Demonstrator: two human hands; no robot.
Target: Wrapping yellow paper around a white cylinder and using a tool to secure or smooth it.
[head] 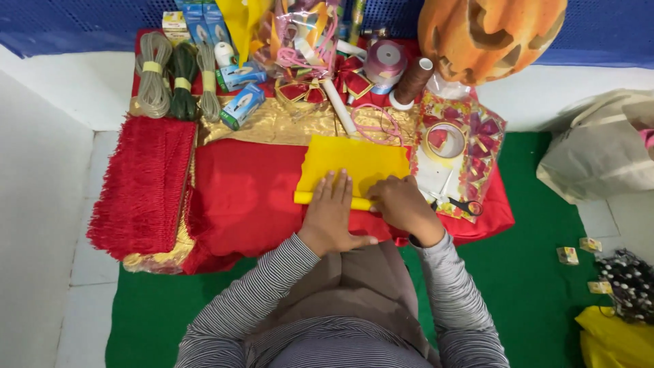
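A yellow sheet of paper (354, 163) lies on a red cloth (248, 197), its near edge rolled into a thin tube (305, 198). My left hand (332, 215) rests flat on that rolled edge, fingers spread forward. My right hand (402, 204) presses on the roll's right end, fingers curled over it. Both sleeves are grey striped.
Cord bundles (178, 82), blue boxes (242, 105), ribbons (313, 87), thread spools (412, 83) and a tape roll (444, 141) crowd the back. Scissors (463, 204) lie right of my right hand. An orange pumpkin lantern (490, 34) hangs above. Red fringe (143, 184) is left; bags (599, 157) right.
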